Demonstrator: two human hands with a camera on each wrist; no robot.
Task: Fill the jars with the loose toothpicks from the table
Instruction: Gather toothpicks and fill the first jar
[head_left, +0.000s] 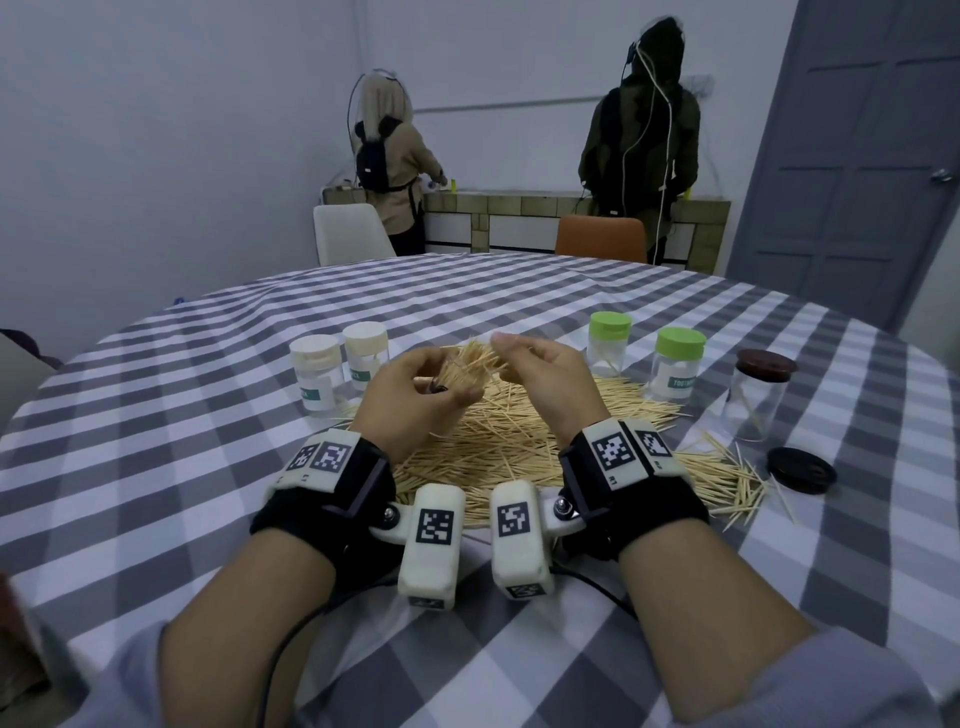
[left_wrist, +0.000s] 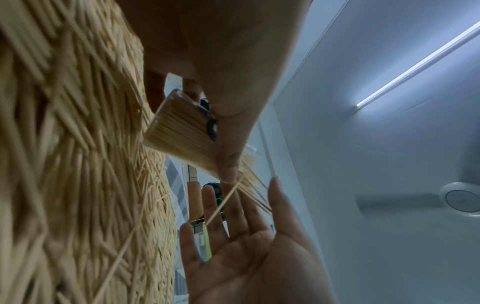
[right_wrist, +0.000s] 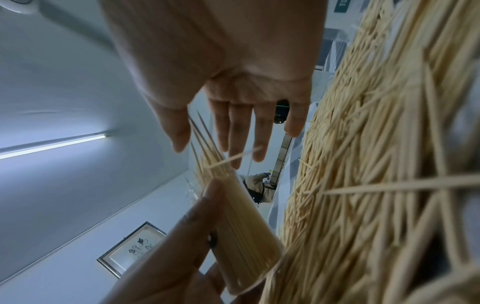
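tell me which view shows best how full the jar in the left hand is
The right wrist view: the clear jar sits side-on, packed with toothpicks fanning out past its mouth. The left wrist view shows it too, partly behind the left hand. In the head view that hand hides most of it.

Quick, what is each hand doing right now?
Left hand: grips a clear jar packed with toothpicks.
Right hand: open, fingers straight, holding nothing.

Two people (head_left: 395, 156) stand at a tiled counter (head_left: 519, 205) behind two chairs (head_left: 348, 234).

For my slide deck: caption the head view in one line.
Left hand holds a toothpick-filled jar; right hand tidies the tips.
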